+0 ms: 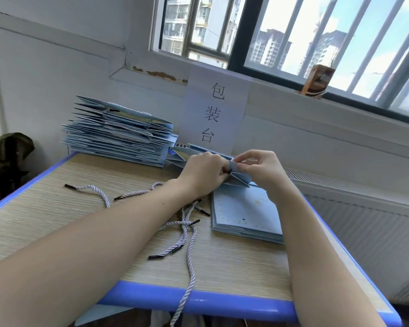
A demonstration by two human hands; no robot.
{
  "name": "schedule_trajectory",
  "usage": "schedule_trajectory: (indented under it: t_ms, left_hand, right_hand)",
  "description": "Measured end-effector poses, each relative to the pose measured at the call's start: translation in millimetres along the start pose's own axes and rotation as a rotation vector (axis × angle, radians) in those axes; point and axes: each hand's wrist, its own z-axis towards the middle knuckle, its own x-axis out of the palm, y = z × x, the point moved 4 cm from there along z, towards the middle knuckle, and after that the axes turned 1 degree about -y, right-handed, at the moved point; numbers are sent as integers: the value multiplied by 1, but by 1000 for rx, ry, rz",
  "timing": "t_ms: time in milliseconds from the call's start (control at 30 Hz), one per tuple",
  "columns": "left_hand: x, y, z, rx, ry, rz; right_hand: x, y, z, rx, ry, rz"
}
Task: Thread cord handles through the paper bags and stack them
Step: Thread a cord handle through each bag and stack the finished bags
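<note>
Wall sign (pixel 215 109) reading 包装台, hands threading paper bag (pixel 239 177)

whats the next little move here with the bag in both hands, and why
Probably push the black cord tip on through the bag's edge. The left hand pinches that tip right at the folded blue bag, while the right hand grips the bag's top edge to steady it; whether the tip has entered a hole cannot be told.

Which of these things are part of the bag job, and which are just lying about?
Part of the job:
bag in hand
loose cords
flat bag pile
finished stack

Just lying about:
paper sign
brown carton on the sill
dark cloth
</note>
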Motion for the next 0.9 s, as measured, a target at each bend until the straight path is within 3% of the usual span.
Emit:
schedule_trajectory:
  t_ms: [233, 433, 600, 900]
  left_hand:
    - [-3, 1, 1, -9, 25, -6]
    - [-19, 0, 4, 1, 184, 127]
    - [-38, 12, -1, -86, 337, 247]
    - [-53, 35, -6, -291, 320, 297]
  right_hand:
    - [-2, 2, -3, -9, 27, 9]
    - [1, -1, -2, -48, 14, -81]
    - [-2, -5, 1, -38, -56, -126]
    - [1, -3, 0, -44, -44, -154]
